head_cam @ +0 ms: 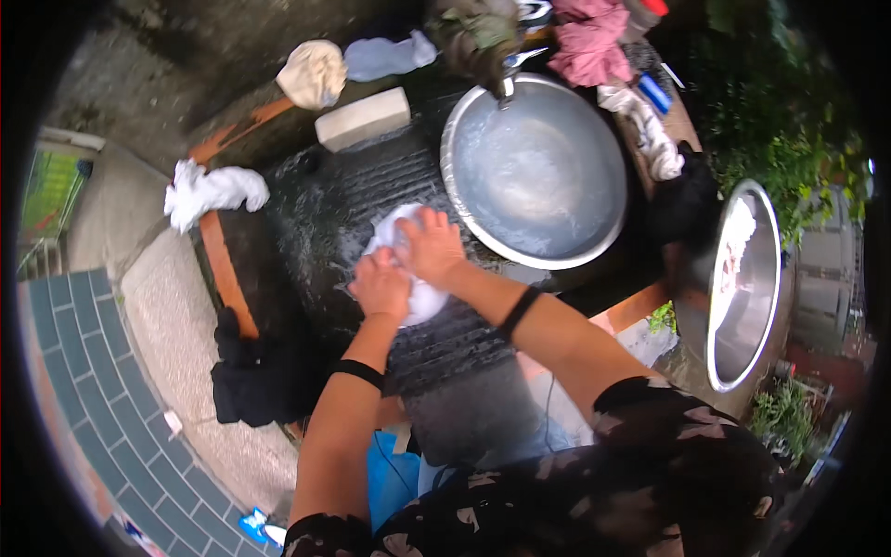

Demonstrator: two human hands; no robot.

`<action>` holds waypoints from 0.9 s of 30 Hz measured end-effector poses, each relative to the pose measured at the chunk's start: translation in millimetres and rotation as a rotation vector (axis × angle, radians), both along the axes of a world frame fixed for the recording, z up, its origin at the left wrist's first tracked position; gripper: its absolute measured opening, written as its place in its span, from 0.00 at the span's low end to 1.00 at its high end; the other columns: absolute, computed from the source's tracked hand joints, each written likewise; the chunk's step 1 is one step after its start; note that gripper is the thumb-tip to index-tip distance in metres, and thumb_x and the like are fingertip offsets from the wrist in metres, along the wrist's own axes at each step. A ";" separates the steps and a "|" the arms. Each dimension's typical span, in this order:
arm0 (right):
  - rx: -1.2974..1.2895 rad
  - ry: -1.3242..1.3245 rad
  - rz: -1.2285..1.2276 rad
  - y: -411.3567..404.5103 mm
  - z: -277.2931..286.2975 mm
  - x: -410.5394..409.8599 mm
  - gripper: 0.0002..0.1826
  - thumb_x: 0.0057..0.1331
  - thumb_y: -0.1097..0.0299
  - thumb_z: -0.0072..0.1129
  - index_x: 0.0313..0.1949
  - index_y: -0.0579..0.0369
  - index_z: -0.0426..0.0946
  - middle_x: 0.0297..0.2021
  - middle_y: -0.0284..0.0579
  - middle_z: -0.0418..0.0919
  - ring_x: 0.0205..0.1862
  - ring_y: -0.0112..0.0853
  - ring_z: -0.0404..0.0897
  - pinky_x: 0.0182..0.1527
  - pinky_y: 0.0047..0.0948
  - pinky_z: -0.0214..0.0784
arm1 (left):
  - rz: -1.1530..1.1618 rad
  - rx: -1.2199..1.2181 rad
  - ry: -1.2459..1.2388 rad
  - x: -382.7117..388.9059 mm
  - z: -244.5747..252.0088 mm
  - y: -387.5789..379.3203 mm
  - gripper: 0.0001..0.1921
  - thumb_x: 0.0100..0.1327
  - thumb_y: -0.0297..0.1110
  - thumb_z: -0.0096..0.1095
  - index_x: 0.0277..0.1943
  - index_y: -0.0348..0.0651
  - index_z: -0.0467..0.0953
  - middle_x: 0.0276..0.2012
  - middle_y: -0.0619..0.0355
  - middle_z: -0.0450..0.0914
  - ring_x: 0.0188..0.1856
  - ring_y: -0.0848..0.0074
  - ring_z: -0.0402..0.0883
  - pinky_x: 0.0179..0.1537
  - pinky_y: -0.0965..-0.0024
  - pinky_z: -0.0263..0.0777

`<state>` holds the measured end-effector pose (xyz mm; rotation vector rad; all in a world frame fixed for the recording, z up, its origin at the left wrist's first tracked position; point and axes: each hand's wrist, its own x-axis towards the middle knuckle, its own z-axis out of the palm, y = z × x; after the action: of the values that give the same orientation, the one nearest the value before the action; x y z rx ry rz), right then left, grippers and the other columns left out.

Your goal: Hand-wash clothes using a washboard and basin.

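A bunched white cloth [426, 304] lies wet on the dark ridged washing slab [452, 362]. My left hand [381, 284] bears down on its near-left side, the fingers curled into the fabric. Just to the right and a little farther off, my right hand [430, 248] grips the same cloth from above. Part of the cloth is hidden under both hands. Water and some suds spread over the slab around it. Close by on the right, a round metal basin [470, 221] of cloudy water stands under a tap [507, 89].
A pale block [363, 120] rests at the slab's far side. Around the rim are a white garment [216, 191], a black garment [261, 390], a beige cloth [313, 73] and a pink cloth [588, 42]. Another metal basin [755, 299] with white contents stands at right.
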<state>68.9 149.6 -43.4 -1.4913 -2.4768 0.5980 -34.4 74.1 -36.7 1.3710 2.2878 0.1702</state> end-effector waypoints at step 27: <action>0.065 0.064 0.219 -21.3 6.2 21.9 0.15 0.60 0.54 0.52 0.25 0.50 0.76 0.23 0.43 0.79 0.32 0.40 0.78 0.39 0.43 0.62 | -0.271 0.138 0.004 1.2 23.3 -28.4 0.21 0.58 0.48 0.59 0.44 0.39 0.72 0.37 0.47 0.79 0.46 0.57 0.76 0.46 0.49 0.61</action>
<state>90.7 128.3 -37.2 -1.1688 -2.6015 0.5845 -33.3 45.7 -13.5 1.7358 2.0993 0.2406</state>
